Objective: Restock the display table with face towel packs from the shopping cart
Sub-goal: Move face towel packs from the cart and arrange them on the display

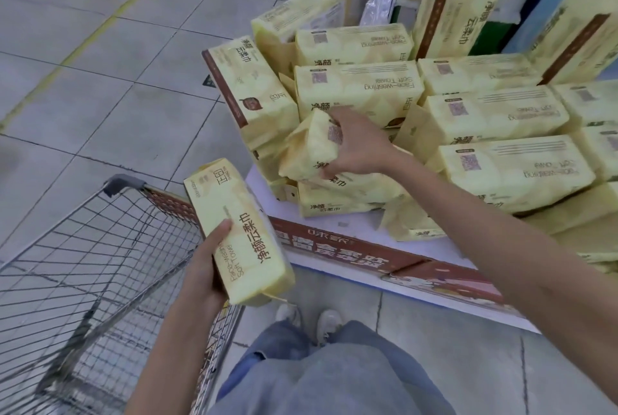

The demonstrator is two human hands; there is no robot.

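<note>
**Packs:** pale yellow wrap with a brown edge stripe, printed "Face-washing Soft Towel" and "净颜 云柔巾". Each back carries a blurred code square.

**Left pack** (239, 234): at 7 o'clock from frame centre, tilted, above the cart's right rim and apart from the desk. The left hand (204, 267) grips it from its left side. The fingers (223, 228) are wrapped round the edge, with the thumb on the printed face.

**Right pack** (311, 150): at frame centre, crumpled end up, against the pile's front. The right hand (354, 147) clutches it from above, fingers curled tight over the wrap.

**Pile** (485, 113): many like packs from 12 to 3 o'clock, mostly flat in layers. Some stand upright at the back, and one leans at 11 o'clock.

**Desk** (361, 229): white top. A red banner (351, 254) with white Chinese characters runs along the near edge, not fully legible.

**Cart** (100, 264): wire basket at 8 o'clock, just beside the desk's corner.

**Floor** (100, 80): grey tiles, with a yellow line at 10 o'clock.

**Jeans** (334, 374) and pale shoes (329, 321): at 6 o'clock.
</note>
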